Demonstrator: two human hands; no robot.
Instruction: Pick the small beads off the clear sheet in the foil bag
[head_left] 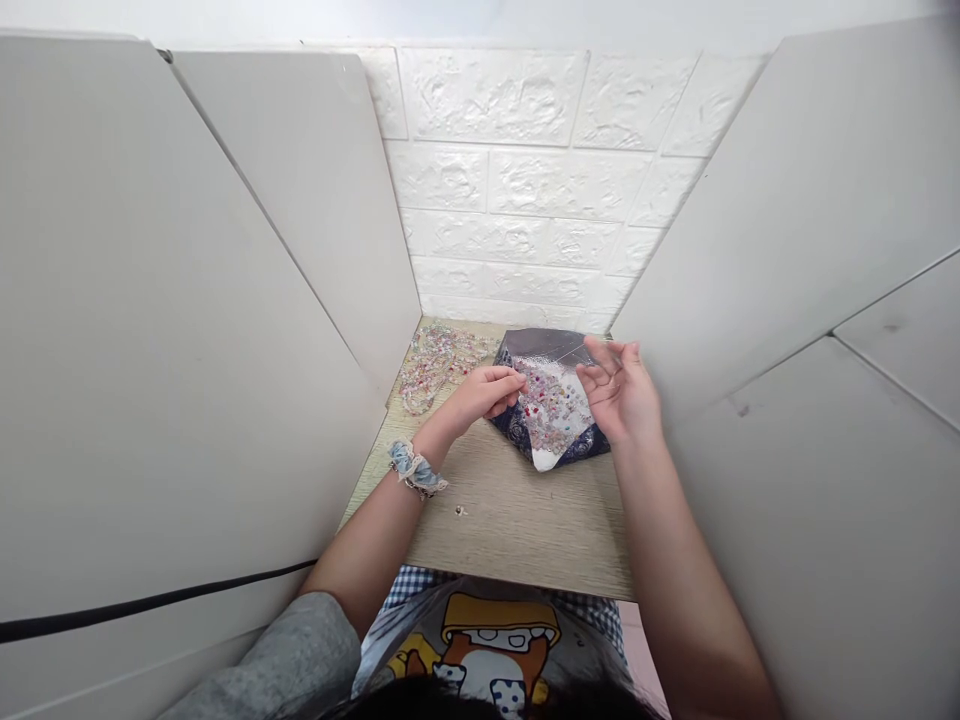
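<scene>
Beads (551, 405) on folded dark sheet (517, 428), both hands close by

Small clear, pink and red beads lie in a loose spread on the pale inner face of the sheet, which has a navy patterned border and a grey, shiny upper flap (536, 345). Handling note: beads this small will probably roll at a light knock, so slow, low fingertip contact and a flat, steady sheet look safest.

Left hand (484, 393): fingers curled together, tips at the sheet's left edge, just beside the beads. Whether they pinch anything cannot be told; the fingers hide it. Right hand (619, 390): fingers spread well apart, empty as far as visible, raised over the sheet's right side, near the beads but not visibly touching them.

A tangled heap of bead strands (435, 365) lies left of the sheet, on a light wooden tabletop (517, 530). One stray bead (459, 510) sits nearer the person. A blue lace scrunchie (416, 470) circles the left wrist. Grey partitions (817, 250) flank the tabletop, backed by a white brick-textured wall (517, 200). A cartoon-print top (495, 640) shows at the bottom of the view.
</scene>
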